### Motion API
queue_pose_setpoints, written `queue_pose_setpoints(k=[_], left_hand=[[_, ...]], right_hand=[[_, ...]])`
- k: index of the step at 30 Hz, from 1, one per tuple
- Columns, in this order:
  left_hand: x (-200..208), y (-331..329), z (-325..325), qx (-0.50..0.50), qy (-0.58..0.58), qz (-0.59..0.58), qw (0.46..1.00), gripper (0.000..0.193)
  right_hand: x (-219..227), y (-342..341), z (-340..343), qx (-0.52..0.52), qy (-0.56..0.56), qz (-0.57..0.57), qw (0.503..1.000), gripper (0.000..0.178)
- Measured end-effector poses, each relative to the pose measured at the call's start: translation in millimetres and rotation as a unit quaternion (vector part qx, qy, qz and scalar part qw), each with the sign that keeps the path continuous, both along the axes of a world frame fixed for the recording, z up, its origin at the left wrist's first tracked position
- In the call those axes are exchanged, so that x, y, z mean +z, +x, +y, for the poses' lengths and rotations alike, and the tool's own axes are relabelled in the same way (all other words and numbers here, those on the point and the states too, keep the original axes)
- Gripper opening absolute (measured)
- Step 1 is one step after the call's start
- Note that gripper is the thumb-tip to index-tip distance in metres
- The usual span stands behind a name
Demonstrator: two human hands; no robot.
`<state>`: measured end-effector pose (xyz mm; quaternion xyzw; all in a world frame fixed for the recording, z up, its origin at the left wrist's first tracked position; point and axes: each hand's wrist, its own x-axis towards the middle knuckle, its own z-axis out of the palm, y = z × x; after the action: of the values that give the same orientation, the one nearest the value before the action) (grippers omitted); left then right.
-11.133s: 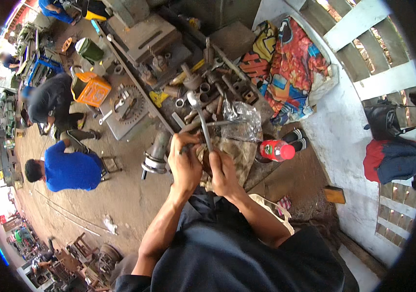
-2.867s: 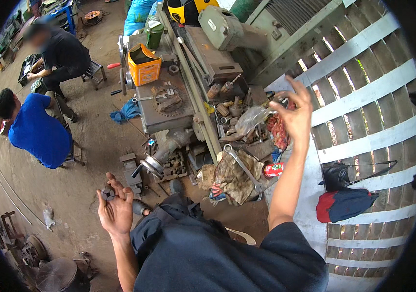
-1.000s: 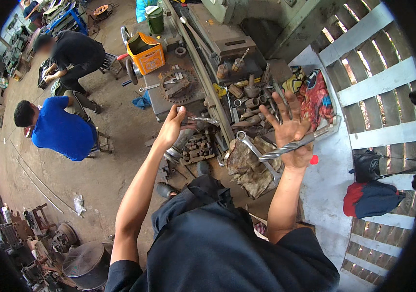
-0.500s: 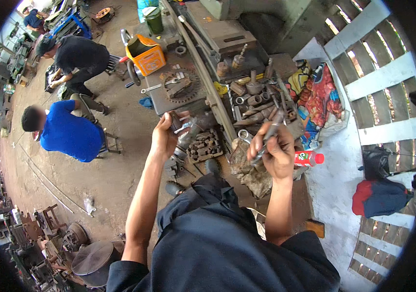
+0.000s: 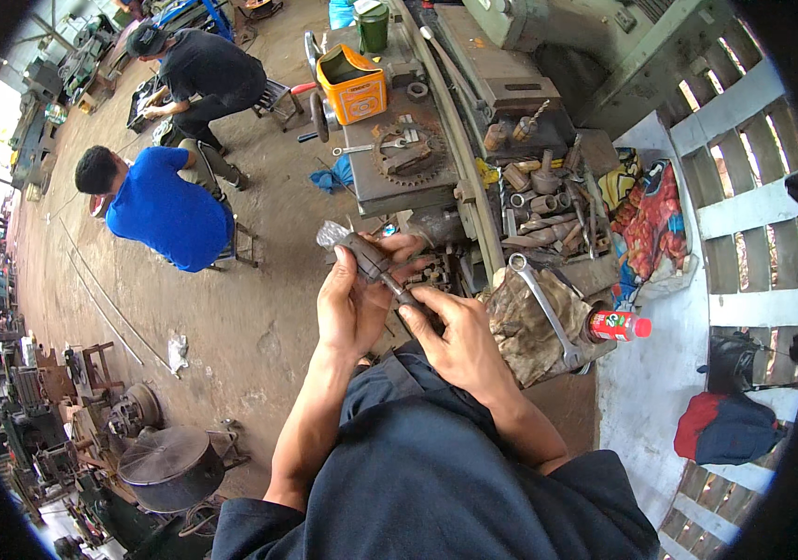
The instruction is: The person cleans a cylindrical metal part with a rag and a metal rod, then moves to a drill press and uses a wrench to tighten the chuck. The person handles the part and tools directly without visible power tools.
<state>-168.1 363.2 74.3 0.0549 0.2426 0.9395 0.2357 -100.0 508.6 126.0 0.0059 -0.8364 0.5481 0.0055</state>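
Note:
In front of me, my left hand [image 5: 358,303] holds a dark metal cylinder [image 5: 361,254], thumb on one side and fingers curled behind it. A thinner metal rod [image 5: 397,287] meets the cylinder's lower end in line with it. My right hand [image 5: 455,338] pinches that rod between thumb and fingers; its far end is hidden in the grip. Something clear and crinkled [image 5: 332,233] shows at the cylinder's upper end; whether it touches, I cannot tell. Right of my hands, a combination wrench [image 5: 548,311] lies on a stained cloth [image 5: 520,347].
A red-capped bottle [image 5: 618,326] lies right of the cloth. Farther off are metal tool pieces [image 5: 543,201], a toothed ring [image 5: 385,154] on a metal bench, and an orange cut-open container [image 5: 352,89]. Two people sit at left, one in a blue shirt [image 5: 170,210].
Both hands have come together, bringing the cylinder and the rod in line. My right hand has moved left, away from above the cloth, where the wrench now shows fully. The view has shifted too.

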Motion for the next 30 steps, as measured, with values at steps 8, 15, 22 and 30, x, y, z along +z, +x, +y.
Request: queue_pose_setpoints(k=[8,15,22,30], left_hand=[[7,23,-15,0.076,-0.030,0.019,0.997,0.045],[17,32,-14,0.098,-0.066,0.050,0.992,0.048],[25,30,-17,0.074,-0.103,0.129,0.983,0.051],[39,32,-11,0.035,-0.093,0.177,0.979,0.050]], right_hand=[[1,16,-26,0.009,0.042,0.063,0.997,0.025],[2,26,-38,0.010,0.011,0.093,0.996,0.019],[11,29,-36,0.028,-0.069,0.058,0.996,0.022],[19,29,-30,0.040,-0.278,-0.094,0.955,0.021]])
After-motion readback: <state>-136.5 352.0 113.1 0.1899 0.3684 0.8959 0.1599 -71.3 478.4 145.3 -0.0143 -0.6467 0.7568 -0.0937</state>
